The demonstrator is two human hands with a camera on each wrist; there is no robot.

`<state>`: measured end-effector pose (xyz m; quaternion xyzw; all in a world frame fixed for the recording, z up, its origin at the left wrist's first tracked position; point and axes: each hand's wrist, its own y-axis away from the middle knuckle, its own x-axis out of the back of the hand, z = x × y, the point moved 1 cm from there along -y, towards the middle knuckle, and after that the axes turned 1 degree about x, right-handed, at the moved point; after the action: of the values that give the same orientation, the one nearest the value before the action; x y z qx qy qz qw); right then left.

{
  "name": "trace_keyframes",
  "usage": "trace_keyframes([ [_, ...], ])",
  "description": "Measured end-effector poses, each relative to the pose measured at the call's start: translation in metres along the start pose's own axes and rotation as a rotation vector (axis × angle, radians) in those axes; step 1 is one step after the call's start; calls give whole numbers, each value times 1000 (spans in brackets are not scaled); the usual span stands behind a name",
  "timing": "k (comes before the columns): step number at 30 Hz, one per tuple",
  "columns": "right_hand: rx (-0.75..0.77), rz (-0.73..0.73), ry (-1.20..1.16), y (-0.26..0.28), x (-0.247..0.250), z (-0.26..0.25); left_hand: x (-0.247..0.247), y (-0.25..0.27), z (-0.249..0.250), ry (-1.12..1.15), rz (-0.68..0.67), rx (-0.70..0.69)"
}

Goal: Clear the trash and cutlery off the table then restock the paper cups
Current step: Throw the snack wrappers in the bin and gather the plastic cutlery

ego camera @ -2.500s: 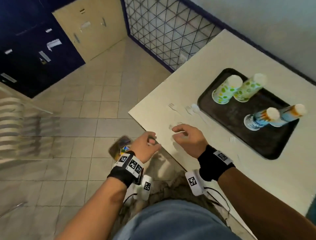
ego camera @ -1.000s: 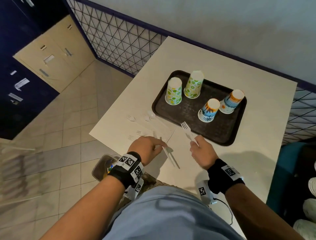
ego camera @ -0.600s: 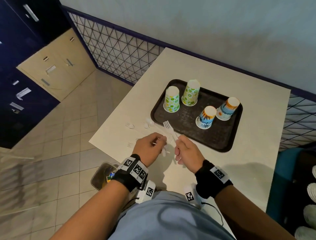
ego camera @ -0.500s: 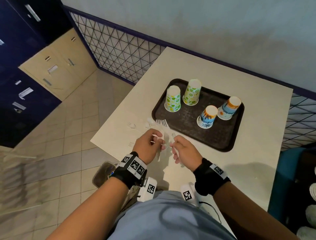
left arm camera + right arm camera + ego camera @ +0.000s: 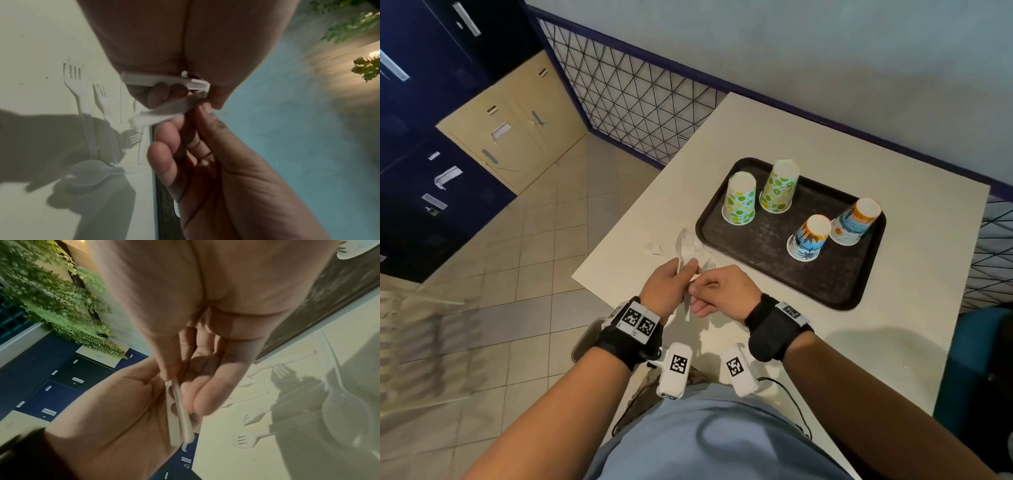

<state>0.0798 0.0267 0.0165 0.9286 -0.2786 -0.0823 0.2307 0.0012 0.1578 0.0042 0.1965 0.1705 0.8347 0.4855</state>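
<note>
My left hand (image 5: 681,274) grips a bundle of white and clear plastic cutlery (image 5: 685,245) over the table's near left corner, with the heads pointing away from me. My right hand (image 5: 700,289) meets it from the right and pinches the handle ends (image 5: 174,415) between thumb and fingers. In the left wrist view the handles (image 5: 156,79) cross my left palm. Loose white forks (image 5: 654,248) lie on the table (image 5: 893,325) just beyond my hands, also seen as forks (image 5: 72,78) and forks (image 5: 244,440). Four patterned paper cups (image 5: 739,202) stand upside down on a dark tray (image 5: 774,246).
A bin (image 5: 585,342) stands on the tiled floor under my left wrist, mostly hidden. A wire mesh fence (image 5: 637,102) and a wall border the table's far sides. Lockers (image 5: 431,102) stand at the left and a blue seat (image 5: 976,359) at the right.
My right hand has brought its fork over to the left hand, and the fork now lies with the bundle there. Both hands have closed together.
</note>
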Motion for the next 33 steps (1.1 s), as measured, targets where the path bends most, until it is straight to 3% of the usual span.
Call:
trace_keyframes([
  [3, -97, 38, 40, -10, 11, 12, 9, 2, -4, 10, 72, 20],
  [6, -132, 162, 475, -22, 30, 32, 23, 1, -14, -82, 111, 28],
  [8, -154, 170, 781, -27, 37, 43, 33, 2, -21, -176, 137, 16],
  [10, -171, 131, 884, -32, 37, 55, 40, 2, -29, -149, 154, 32],
  [14, -193, 61, 970, -38, 29, 73, 45, -1, -44, 78, 178, 176],
  [21, -148, 6, 1178, -35, 32, 91, 59, 0, -58, 42, 182, 248],
  [27, 32, 142, 1399, -39, 25, 76, 72, -7, -62, 25, 170, 282],
  [30, 124, 74, 1383, -51, 6, 56, 74, -10, -62, 24, 162, 291],
  [33, 54, -53, 1213, -69, -16, 41, 74, -12, -61, 23, 172, 282],
])
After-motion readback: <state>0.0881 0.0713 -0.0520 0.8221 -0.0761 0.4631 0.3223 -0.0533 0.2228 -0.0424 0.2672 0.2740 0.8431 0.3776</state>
